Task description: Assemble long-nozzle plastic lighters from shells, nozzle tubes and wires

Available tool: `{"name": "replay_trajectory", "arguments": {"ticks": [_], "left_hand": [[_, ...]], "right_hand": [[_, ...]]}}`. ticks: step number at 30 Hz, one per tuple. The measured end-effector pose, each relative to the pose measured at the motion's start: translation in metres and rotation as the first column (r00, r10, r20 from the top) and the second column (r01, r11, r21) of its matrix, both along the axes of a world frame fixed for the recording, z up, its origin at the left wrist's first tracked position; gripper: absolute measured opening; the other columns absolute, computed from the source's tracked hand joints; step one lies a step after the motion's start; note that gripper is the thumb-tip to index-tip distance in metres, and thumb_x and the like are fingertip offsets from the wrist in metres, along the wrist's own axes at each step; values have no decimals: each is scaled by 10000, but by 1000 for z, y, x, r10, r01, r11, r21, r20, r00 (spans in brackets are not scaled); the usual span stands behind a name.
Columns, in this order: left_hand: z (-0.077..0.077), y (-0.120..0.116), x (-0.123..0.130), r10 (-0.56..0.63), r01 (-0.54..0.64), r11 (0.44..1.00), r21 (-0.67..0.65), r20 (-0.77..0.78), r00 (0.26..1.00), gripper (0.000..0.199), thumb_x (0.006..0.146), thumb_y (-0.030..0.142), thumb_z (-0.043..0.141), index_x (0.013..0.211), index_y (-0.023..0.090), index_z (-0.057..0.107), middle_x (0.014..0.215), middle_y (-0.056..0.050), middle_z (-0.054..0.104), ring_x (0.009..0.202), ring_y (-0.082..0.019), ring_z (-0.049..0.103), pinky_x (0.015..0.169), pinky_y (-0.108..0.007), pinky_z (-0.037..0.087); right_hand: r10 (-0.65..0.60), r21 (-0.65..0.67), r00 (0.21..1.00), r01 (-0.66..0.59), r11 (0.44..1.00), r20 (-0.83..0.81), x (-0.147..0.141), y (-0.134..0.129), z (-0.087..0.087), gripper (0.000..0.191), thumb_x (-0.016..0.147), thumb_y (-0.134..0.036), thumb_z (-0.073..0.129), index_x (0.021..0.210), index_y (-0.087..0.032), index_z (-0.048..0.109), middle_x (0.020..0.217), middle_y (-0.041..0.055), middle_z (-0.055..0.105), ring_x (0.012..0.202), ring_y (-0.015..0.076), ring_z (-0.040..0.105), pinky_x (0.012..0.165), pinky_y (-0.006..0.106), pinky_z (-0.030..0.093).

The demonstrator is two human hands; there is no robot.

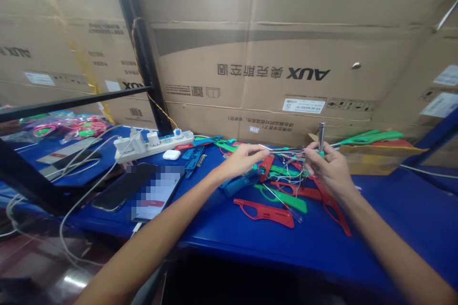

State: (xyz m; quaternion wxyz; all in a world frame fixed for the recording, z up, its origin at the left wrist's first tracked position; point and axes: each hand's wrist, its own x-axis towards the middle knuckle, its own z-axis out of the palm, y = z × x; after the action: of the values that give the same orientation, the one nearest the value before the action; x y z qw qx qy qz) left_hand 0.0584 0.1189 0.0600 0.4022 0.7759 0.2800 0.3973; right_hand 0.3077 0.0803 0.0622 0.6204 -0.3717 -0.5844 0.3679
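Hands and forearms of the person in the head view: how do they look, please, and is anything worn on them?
Left hand and right hand have five-fingered human form and no gloves. Left forearm and right forearm show no sleeves, watch or bracelet.

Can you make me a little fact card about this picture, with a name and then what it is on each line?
Left hand: fingertips at thin metal rods
Right hand: grips an upright silver tube
Table: blue
Red piece: flat, nearest the front edge
Green piece: just behind the red one
Power strip: white, plugs in it
Behind: big cardboard, "AUX" printed upside down
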Motion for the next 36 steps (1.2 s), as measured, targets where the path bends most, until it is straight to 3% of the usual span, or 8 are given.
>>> {"name": "replay_trajectory", "arguments": {"ticks": [7,11,14,18,21,29,36], "left_hand": [[7,-4,-1,71,-72,997,13,51,996,390,953,473,555,947,142,763,824,-24,686,718,-142,571,650,-244,414],[12,-3,-2,110,-111,994,6,88,990,332,924,417,567,874,150,760,861,-33,721,810,-166,629,738,-252,452],[11,0,-2,130,-130,992,-5,108,986,314,895,403,568,844,156,755,882,-35,740,869,-185,653,801,-266,467],[8,3,-1,151,-149,989,-26,120,981,310,864,386,552,835,155,757,886,-36,753,894,-205,665,831,-287,478],[6,6,-1,155,-151,988,-44,131,979,316,851,384,543,830,154,759,897,-41,762,901,-214,670,833,-297,482],[0,13,-1,146,-136,988,-75,155,977,319,852,406,562,855,166,771,930,-45,769,902,-204,661,826,-291,470],[2,9,-2,142,-131,987,-88,136,980,336,847,409,559,838,148,770,851,-36,738,781,-175,611,711,-266,442]], "right_hand": [[-33,-7,988,33,999,-153,-2,-1,9,403,736,-582,811,808,-214,663,686,-8,667,366,44,415,313,173,257],[-68,-22,967,64,998,-246,4,2,13,397,698,-578,830,761,-210,695,755,18,667,535,109,569,406,221,456],[-107,5,963,111,994,-246,10,6,11,394,722,-576,820,790,-195,748,792,40,643,646,133,582,500,246,525],[-132,26,961,142,990,-243,15,9,9,371,713,-562,847,807,-216,753,650,-21,532,526,87,449,428,216,447],[-103,36,966,115,993,-239,13,7,10,375,679,-560,872,774,-227,727,594,-56,479,490,65,428,400,184,402],[-64,5,988,65,998,-139,3,-1,10,389,665,-548,875,834,-228,732,598,-31,614,455,96,521,353,193,387],[-173,-12,946,177,984,-273,7,1,16,461,631,-592,884,773,-196,694,630,-9,603,437,88,477,338,219,320]]}}
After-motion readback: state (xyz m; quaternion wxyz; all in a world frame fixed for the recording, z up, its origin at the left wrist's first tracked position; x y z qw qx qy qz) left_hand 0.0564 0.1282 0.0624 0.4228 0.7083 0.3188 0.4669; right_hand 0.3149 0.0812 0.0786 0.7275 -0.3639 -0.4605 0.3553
